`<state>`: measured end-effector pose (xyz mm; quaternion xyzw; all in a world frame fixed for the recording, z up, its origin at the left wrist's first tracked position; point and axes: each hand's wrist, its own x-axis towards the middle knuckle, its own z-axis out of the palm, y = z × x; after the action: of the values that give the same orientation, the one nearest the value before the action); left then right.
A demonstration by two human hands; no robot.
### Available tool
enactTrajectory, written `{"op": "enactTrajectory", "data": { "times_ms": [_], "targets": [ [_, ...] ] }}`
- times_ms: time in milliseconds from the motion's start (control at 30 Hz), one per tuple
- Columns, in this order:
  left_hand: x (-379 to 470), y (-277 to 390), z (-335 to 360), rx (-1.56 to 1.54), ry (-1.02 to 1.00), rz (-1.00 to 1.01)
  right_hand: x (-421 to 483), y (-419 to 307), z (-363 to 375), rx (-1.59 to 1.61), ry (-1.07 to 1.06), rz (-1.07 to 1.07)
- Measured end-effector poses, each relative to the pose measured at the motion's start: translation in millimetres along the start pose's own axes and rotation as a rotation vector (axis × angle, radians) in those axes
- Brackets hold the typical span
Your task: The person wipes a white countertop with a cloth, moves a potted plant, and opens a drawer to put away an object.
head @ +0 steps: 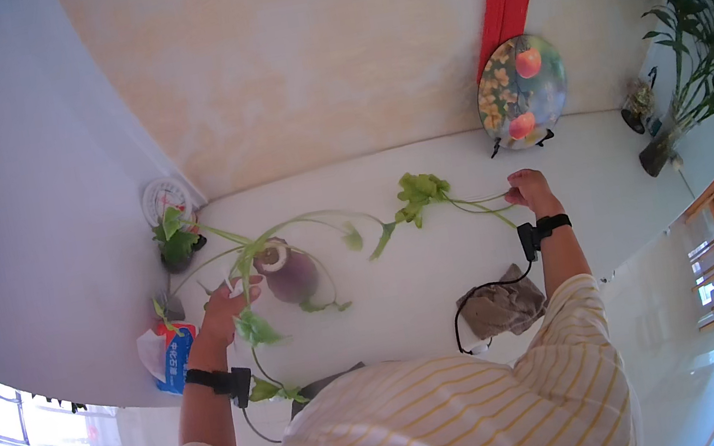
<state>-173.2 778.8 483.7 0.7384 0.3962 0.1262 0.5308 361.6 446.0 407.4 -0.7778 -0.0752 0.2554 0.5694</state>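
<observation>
A trailing green plant stands in a purple vase (292, 279) with a white rim, left of the middle of a white tabletop (396, 294). My left hand (233, 305) is at the left of the vase, among the stems, with a small white thing at its fingers; whether it grips this or a stem is unclear. My right hand (525, 191) is closed on thin green stems (480, 203) at the right. Those stems carry a cluster of lobed leaves (421, 195) lying between the vase and my right hand.
A crumpled brown cloth (502, 301) lies near the front edge. At the left are a tissue pack (175, 357) and a round dial gauge (165, 198). A decorated round plate (522, 92) stands on a black holder by the wall. A leafy plant in a vase (660, 152) stands far right.
</observation>
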Motion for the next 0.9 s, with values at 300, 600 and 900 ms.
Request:
{"op": "enactTrajectory", "data": {
  "times_ms": [300, 600, 900],
  "targets": [
    [24, -20, -14, -0.339, -0.101, -0.112, -53, -16, 42, -1.025, -0.188, -0.495],
    [25, -4, -3, 0.136, -0.047, -0.149, -30, 13, 56, -1.475, -0.149, -0.558],
    [3, -7, 2, -0.751, -0.180, 0.029, -67, -15, 97, -1.578, -0.155, -0.536]
  ]
}}
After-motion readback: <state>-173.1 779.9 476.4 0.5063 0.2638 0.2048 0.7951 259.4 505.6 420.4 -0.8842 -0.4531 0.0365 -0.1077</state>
